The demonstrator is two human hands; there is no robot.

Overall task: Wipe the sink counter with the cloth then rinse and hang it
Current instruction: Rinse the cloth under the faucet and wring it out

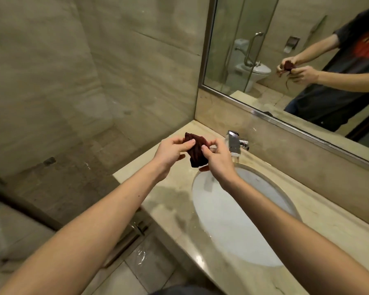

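A dark red cloth [197,150], bunched and twisted, hangs in the air above the left end of the beige marble counter [168,199]. My left hand [172,152] pinches its upper left part with thumb and fingers. My right hand [216,160] grips its right side, thumb on the front. Both hands are just left of the chrome faucet [234,143] and above the far rim of the white oval sink basin [239,220]. The counter shows wet patches beside the basin.
A large wall mirror [285,60] runs behind the counter and reflects a person holding the cloth. A glass shower partition and its metal rail [19,203] stand at the left. The tiled floor [136,267] lies below the counter's front edge.
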